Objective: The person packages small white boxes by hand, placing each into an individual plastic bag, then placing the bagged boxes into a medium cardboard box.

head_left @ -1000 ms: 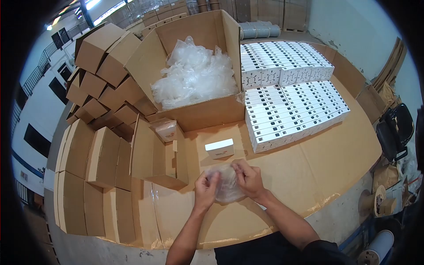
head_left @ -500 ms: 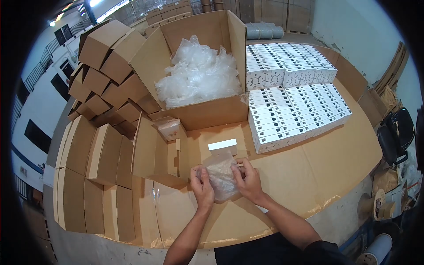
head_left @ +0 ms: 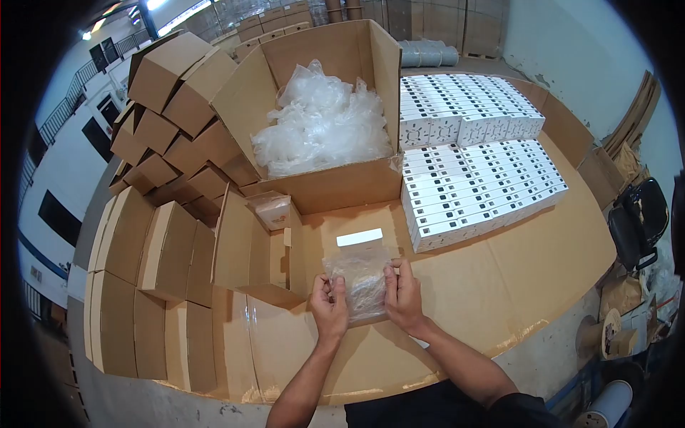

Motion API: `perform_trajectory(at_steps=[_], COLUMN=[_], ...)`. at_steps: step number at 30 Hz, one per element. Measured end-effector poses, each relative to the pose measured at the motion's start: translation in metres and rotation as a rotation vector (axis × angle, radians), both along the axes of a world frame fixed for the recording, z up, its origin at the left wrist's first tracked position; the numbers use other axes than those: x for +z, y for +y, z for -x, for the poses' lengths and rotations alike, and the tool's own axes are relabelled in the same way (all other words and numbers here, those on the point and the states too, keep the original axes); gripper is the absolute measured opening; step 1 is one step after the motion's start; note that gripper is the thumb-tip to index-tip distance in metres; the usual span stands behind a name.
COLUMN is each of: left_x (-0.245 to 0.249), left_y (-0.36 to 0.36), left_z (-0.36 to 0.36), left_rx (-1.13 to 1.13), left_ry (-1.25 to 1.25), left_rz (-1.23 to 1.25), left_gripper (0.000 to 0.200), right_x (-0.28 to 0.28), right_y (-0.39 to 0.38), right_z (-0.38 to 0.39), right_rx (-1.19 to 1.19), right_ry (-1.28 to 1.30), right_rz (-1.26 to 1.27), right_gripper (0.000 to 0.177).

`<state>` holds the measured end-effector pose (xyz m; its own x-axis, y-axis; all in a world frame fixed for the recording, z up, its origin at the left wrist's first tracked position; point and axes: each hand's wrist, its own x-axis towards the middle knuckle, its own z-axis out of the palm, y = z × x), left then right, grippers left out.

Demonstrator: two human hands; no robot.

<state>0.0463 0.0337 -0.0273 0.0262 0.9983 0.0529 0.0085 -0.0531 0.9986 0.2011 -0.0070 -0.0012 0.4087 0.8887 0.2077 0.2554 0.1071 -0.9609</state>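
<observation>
A clear plastic bag (head_left: 364, 289) is stretched between my two hands above the cardboard-covered table. My left hand (head_left: 330, 307) pinches its left edge. On the opposite edge, the thumb and fingers of my right hand (head_left: 404, 296) are closed. Just beyond the bag lies a small white box (head_left: 359, 238), apart from both hands. An open cardboard carton (head_left: 260, 250) stands to the left of my left hand, with a printed plastic packet (head_left: 273, 212) inside near its top.
Behind my hands, a large open carton (head_left: 321, 192) holds a heap of clear plastic bags (head_left: 321, 125). Stacked white boxes (head_left: 485, 189) stand at the right. Brown cartons (head_left: 118, 314) line the left side, with more piled behind (head_left: 160, 132). The table (head_left: 514, 278) has a curved right edge.
The bag's upper part has dropped toward me and lies flatter and wider. My hands have shifted slightly, with the right fingers more upright. The white box now shows more clearly.
</observation>
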Motion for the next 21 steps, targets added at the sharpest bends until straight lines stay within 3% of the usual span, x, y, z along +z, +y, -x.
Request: perform_trajectory(at_steps=[2, 4, 7, 9, 15, 21], left_x=[0.007, 0.013, 0.008, 0.009, 0.015, 0.016], left_y=[0.001, 0.002, 0.005, 0.003, 0.002, 0.007], left_z=[-0.001, -0.005, 0.000, 0.000, -0.007, 0.003], left_rx=[-0.008, -0.007, -0.021, -0.077, -0.189, -0.283], left_ry=[0.015, -0.132, -0.085, -0.098, -0.151, -0.078], left_rz=[-0.037, -0.027, -0.044, -0.006, 0.033, 0.096], left_gripper=[0.020, 0.017, 0.016, 0.016, 0.022, 0.027], right_x=[-0.003, -0.004, -0.002, -0.001, -0.006, 0.005], right_y=[0.002, 0.003, 0.004, 0.007, 0.010, 0.011], right_z=[-0.001, -0.005, -0.010, -0.008, -0.026, -0.031], right_rx=[0.015, 0.028, 0.157, 0.178, 0.264, 0.095], right_ry=[-0.027, -0.053, -0.034, 0.234, 0.347, 0.225], right_rz=[-0.022, -0.047, 0.018, -0.073, 0.027, -0.045], right_gripper=[0.017, 0.017, 0.019, 0.019, 0.016, 0.012])
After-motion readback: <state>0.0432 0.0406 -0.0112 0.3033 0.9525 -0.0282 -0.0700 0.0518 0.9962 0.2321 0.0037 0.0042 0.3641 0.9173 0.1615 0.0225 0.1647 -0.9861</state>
